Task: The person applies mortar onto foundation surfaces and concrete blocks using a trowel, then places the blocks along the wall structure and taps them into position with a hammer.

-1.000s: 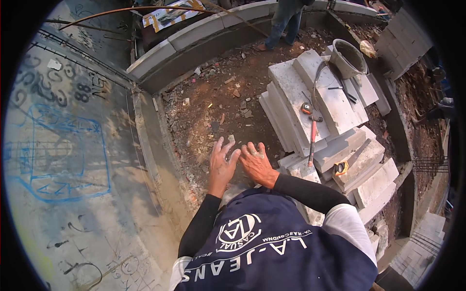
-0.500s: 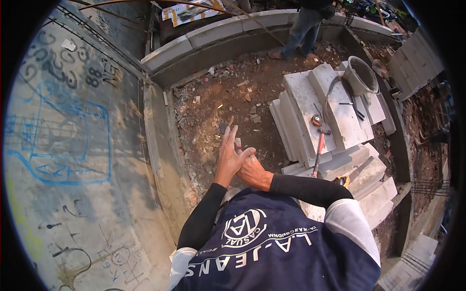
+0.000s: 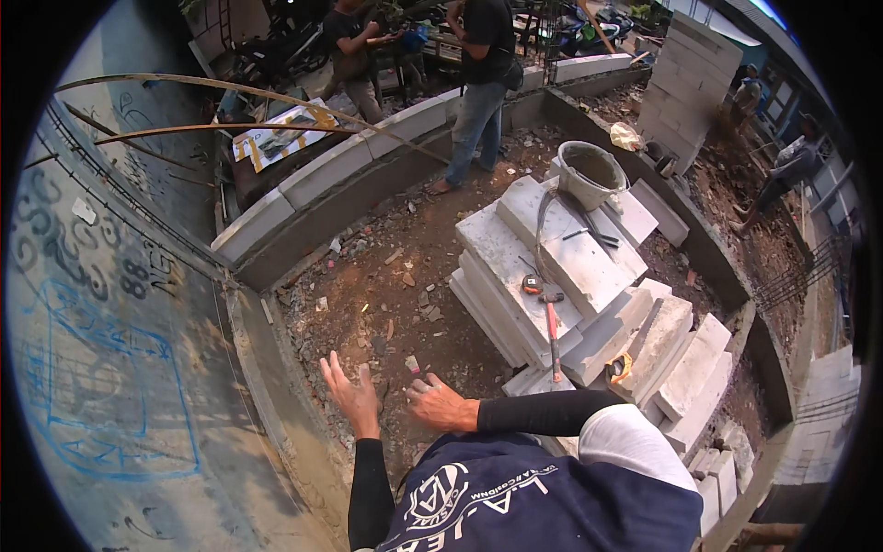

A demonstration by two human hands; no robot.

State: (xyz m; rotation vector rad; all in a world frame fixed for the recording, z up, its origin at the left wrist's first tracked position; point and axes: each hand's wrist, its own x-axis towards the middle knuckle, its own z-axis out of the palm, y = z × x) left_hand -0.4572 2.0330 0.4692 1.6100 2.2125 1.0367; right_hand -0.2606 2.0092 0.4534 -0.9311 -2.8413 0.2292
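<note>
My left hand [image 3: 350,393] is held out in front of my chest with its fingers spread, holding nothing. My right hand [image 3: 440,404] is just beside it, palm down, fingers loosely apart and empty. Both hover over the reddish dirt ground [image 3: 386,276] strewn with rubble. To the right lies a stack of grey concrete blocks [image 3: 589,294]. On it rests a hammer with an orange handle [image 3: 550,324]. A grey bucket [image 3: 589,172] stands on the far end of the stack.
A low block wall [image 3: 349,166] curves round the dirt patch. Two people stand beyond it and near it, one in jeans [image 3: 478,101]. A painted wall [image 3: 101,368] runs along the left. A tall pile of blocks [image 3: 690,78] stands at the back right.
My hands, pressed together half a second ago, have come apart and dropped lower. The view has tilted up, bringing the people at the back into sight.
</note>
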